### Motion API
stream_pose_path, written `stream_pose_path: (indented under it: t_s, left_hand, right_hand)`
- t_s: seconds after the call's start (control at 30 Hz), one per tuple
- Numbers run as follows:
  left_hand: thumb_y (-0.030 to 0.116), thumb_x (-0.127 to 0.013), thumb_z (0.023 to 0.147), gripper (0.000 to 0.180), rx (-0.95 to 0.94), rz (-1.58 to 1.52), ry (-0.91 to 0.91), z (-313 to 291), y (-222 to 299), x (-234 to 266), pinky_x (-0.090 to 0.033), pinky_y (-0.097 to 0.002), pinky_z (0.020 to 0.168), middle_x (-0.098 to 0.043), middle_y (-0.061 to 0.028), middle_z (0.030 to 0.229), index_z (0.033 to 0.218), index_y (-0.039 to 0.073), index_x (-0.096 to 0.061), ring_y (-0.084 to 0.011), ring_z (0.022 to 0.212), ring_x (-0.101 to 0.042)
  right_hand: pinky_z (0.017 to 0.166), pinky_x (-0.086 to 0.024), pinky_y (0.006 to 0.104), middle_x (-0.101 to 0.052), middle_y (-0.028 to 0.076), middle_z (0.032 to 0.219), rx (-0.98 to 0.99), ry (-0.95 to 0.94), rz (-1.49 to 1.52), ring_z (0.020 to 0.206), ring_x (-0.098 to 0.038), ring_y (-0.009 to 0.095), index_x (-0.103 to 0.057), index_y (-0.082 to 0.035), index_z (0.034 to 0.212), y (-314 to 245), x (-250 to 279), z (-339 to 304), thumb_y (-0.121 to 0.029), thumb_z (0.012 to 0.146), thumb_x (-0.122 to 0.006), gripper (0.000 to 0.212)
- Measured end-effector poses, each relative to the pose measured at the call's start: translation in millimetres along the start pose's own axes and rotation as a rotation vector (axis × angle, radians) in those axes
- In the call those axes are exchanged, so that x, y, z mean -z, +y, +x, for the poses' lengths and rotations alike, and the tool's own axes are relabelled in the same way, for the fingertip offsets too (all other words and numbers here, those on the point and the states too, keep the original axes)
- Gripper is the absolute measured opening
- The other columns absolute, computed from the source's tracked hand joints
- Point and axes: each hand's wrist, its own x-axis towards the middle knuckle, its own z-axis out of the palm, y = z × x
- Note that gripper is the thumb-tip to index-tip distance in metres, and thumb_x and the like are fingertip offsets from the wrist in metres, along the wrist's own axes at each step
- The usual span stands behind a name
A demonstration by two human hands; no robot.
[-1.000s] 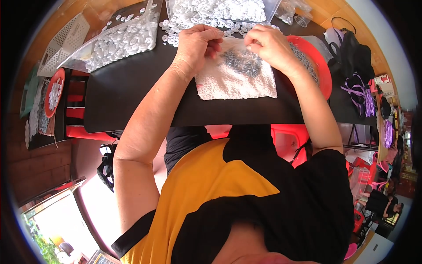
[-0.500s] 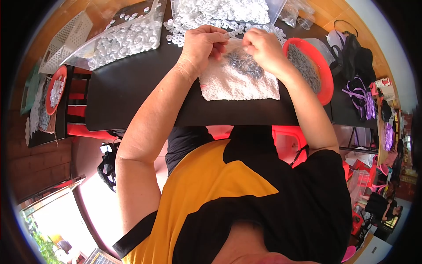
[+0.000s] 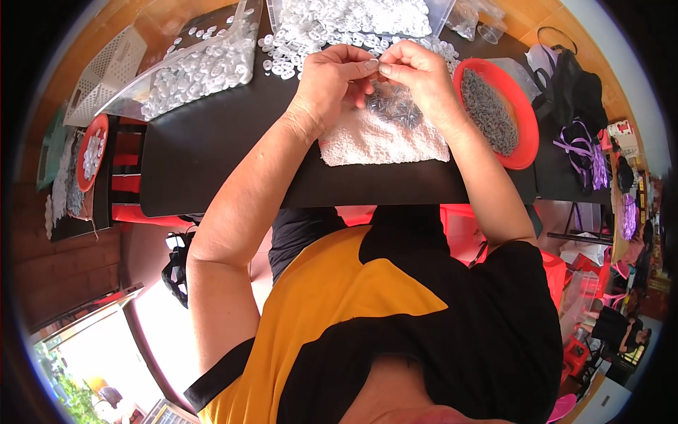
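Observation:
Over the far part of a pale towel, my left hand and my right hand meet fingertip to fingertip. Each is closed in a pinch of thumb and forefinger. What sits between the fingertips is too small to make out. Below them on the towel lies a heap of small grey metal pieces. Just past my hands, many small white oval plastic pieces are spread loose on the black table.
Right of the towel stands a red plate of grey metal pieces. Clear bins of white pieces stand at the left and back. A black bag and purple straps lie at the right. At far left is another red plate.
My right hand has come left and slightly down, so its fingertips now meet those of my left hand. The left hand stays nearly in place, its pinch turned toward the right.

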Motion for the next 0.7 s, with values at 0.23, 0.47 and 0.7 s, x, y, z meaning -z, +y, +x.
stream_pose_path:
  t_s: [0.23,0.47,0.7]
  left_hand:
    - [0.008,-0.061,0.091,0.013,0.032,-0.036,-0.022,-0.1,-2.1,-0.1,-0.047,-0.0255,0.051,-0.063,-0.0084,0.08,0.098,-0.003,-0.061,-0.0143,0.065,-0.06]
    - [0.008,-0.06,0.092,0.014,0.06,-0.064,-0.035,-1.1,-2.3,-1.1,-0.046,-0.0262,0.053,-0.062,-0.0079,0.079,0.099,-0.004,-0.06,-0.0149,0.064,-0.059]
    - [0.008,-0.058,0.093,0.013,0.056,-0.088,-0.056,-0.4,-4.2,-0.5,-0.047,-0.0268,0.054,-0.062,-0.0091,0.08,0.098,-0.004,-0.059,-0.0159,0.065,-0.059]
  right_hand:
    - [0.071,-0.049,0.0225,-0.064,0.003,0.082,0.001,0.009,0.063,0.077,-0.061,0.009,-0.061,0.0,0.086,-8.5,-0.5,-3.0,0.002,0.085,-0.064,0.004]
    - [0.078,-0.051,0.0237,-0.067,0.005,0.089,0.077,0.043,0.052,0.084,-0.063,0.01,-0.064,0.002,0.094,-12.5,-4.5,-7.4,0.005,0.085,-0.063,0.01]
    - [0.077,-0.05,0.0236,-0.067,0.004,0.089,0.115,0.043,0.063,0.083,-0.062,0.009,-0.065,0.001,0.093,-6.4,-2.7,-6.6,0.004,0.085,-0.064,0.008]
